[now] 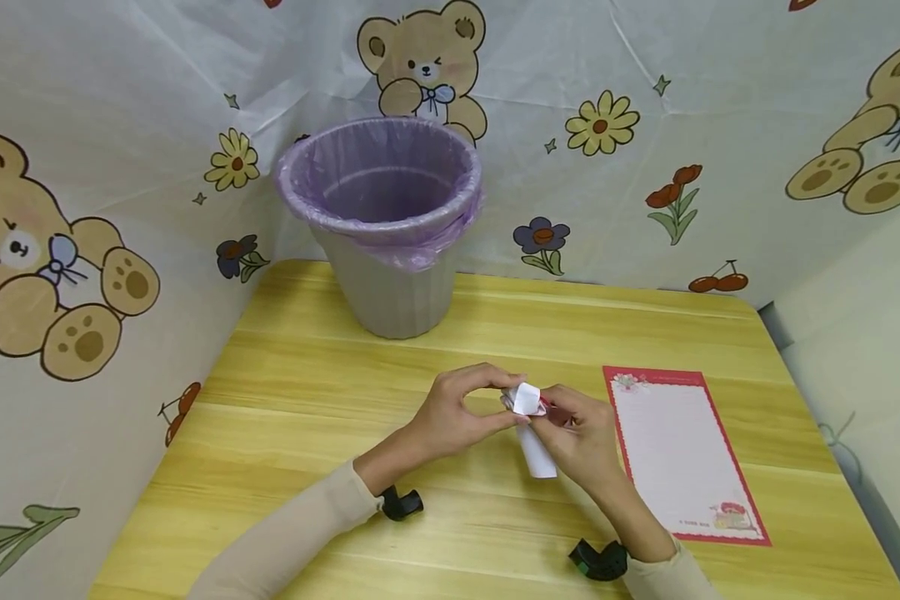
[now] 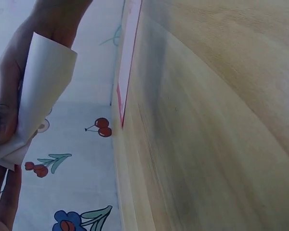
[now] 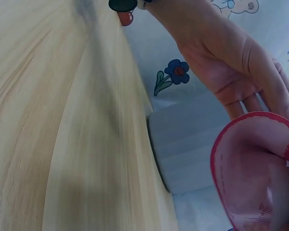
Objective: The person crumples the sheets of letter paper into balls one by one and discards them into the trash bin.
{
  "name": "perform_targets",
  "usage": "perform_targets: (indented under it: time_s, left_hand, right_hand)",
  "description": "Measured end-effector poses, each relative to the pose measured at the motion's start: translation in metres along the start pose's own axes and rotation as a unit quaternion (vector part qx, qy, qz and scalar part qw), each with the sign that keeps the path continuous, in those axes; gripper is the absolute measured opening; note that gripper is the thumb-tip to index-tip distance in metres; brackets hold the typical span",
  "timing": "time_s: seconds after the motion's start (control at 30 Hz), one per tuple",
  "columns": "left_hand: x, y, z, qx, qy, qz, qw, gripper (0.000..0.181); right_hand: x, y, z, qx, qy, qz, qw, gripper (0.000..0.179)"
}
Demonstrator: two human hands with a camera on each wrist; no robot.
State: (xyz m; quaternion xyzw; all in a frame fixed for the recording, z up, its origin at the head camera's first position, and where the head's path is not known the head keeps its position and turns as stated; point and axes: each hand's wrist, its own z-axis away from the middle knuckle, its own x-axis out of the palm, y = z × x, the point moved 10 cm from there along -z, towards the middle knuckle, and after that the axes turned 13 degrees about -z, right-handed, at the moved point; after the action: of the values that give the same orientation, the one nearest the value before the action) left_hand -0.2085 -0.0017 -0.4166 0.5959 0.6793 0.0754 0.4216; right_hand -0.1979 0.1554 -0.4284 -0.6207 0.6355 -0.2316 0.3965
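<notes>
Both hands work on one piece of paper [image 1: 537, 457], folded at its top and curled into a tube that hangs below. My left hand [image 1: 450, 417] pinches the folded top between thumb and fingers. My right hand [image 1: 587, 435] grips the paper's right side, thumb toward the left hand. In the left wrist view the white back of the paper [image 2: 45, 89] flares out like a cone beside the right hand [image 2: 10, 84]. From the right wrist, the printed inside of the curled paper [image 3: 245, 159] shows a red border, with the left hand [image 3: 231, 60] behind it.
A flat sheet of red-bordered letter paper [image 1: 686, 450] lies on the wooden table [image 1: 285, 392], right of the hands. At the back stands a grey bin [image 1: 397, 292] lined with a purple bag [image 1: 412, 250]. A bear-print cloth [image 1: 540, 50] hangs behind the table.
</notes>
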Motion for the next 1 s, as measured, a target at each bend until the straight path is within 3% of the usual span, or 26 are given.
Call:
perform_targets:
  time_s: [0.17,0.27,0.47,0.7,0.87,1.0]
  left_hand:
    - [-0.004,0.012,-0.004,0.058,0.027,-0.039,0.9972,0.023]
    - [-0.004,0.016,-0.005,0.076,0.036,-0.057,0.9949,0.017]
    - [-0.008,0.009,-0.005,0.048,0.025,-0.026,0.9982,0.015]
    - [-0.017,-0.002,-0.002,0.01,0.025,0.001,0.9996,0.015]
    - [-0.02,-0.007,-0.002,-0.005,0.024,0.009,0.9997,0.013]
    - [-0.025,-0.015,-0.002,-0.035,0.034,0.025,0.9985,0.012]
  right_hand:
    - [0.002,0.003,-0.001,0.016,0.008,-0.008,0.9998,0.027]
    - [0.004,0.003,-0.001,0.023,0.006,-0.008,0.9997,0.029]
    - [0.004,0.005,0.002,0.05,-0.005,-0.003,0.9987,0.031]
    - [0.005,0.006,0.006,0.069,-0.033,-0.023,0.9968,0.061]
    - [0.004,0.004,0.01,0.061,-0.045,-0.027,0.9968,0.079]
    - [0.009,0.002,0.013,0.045,-0.087,-0.01,0.9952,0.105]
